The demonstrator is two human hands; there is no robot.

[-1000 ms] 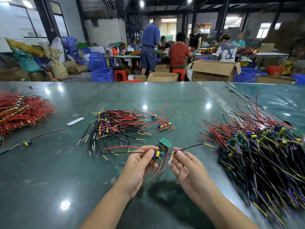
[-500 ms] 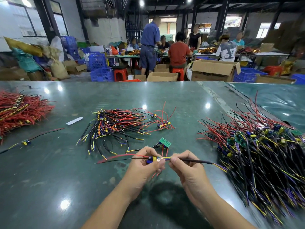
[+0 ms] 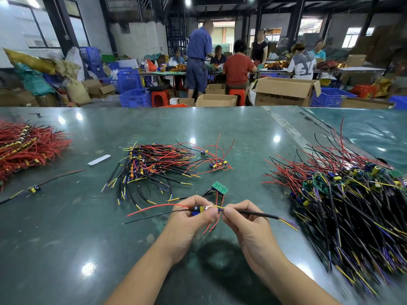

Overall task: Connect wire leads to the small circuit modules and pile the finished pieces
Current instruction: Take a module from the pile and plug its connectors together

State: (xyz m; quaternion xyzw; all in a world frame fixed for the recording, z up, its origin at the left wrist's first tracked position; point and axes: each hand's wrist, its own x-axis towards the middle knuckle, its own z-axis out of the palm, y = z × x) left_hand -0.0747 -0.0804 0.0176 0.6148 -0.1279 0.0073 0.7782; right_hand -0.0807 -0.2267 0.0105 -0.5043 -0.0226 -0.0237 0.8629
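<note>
While both forearms reach in from the bottom edge, the left hand point(image 3: 189, 219) pinches a small circuit module point(image 3: 197, 210) with blue and yellow parts between its thumb and curled fingers, just above the green bench point(image 3: 66, 249). A red lead point(image 3: 154, 209) and a thin black lead point(image 3: 149, 217) go out from this module to the left. The right hand point(image 3: 244, 221) is just beside it, and its thumb and first fingers pinch the end of a black sheathed wire point(image 3: 259, 215), at the place where the yellow and blue cores meet the module; the other end of the wire points to the right. Just behind the hands a green board point(image 3: 219, 187) stands tilted, with red wires hanging down from it between the two hands. Farther on, in the middle of the bench, lies a pile of wired pieces point(image 3: 152, 166), and near it, to the right, a few loose modules with red leads point(image 3: 217, 165). At the right side lies a big heap of black and red wires with boards point(image 3: 343, 194), and at the far left a heap of red wires point(image 3: 28, 146). Behind the bench there are cardboard boxes point(image 3: 284, 91), blue crates point(image 3: 132, 97) and people around a table point(image 3: 275, 70).
</note>
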